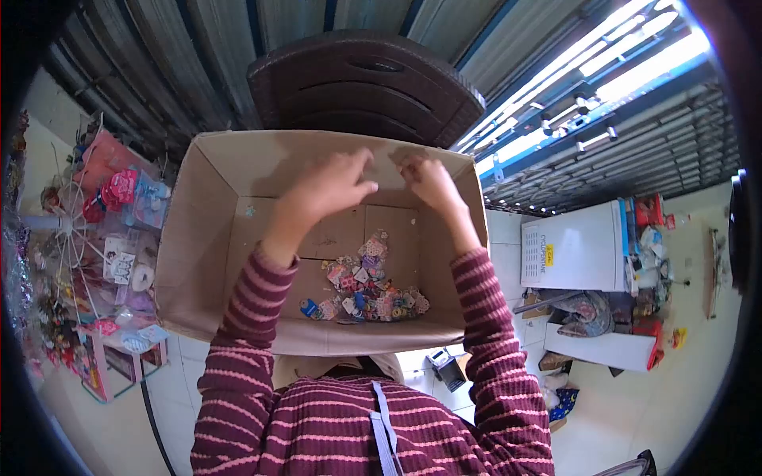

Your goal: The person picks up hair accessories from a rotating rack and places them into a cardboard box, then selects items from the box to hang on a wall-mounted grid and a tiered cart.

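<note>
A large open cardboard box stands in front of me. Over its far half, my left hand is raised with thumb and forefinger apart, and nothing shows between them. My right hand is near the box's far right wall, its fingers curled together; whatever they may pinch is too small to make out. Both hands seem to be above the box floor. Several small, colourful packaged items lie in a loose heap on the floor of the box, towards my side. A tiny pale blue piece sits at the far left of the floor.
Behind the box stands a dark brown plastic chair against a corrugated metal shutter. To the left is a rack with hanging goods. On the right are a white cabinet and a black device on the tiled floor.
</note>
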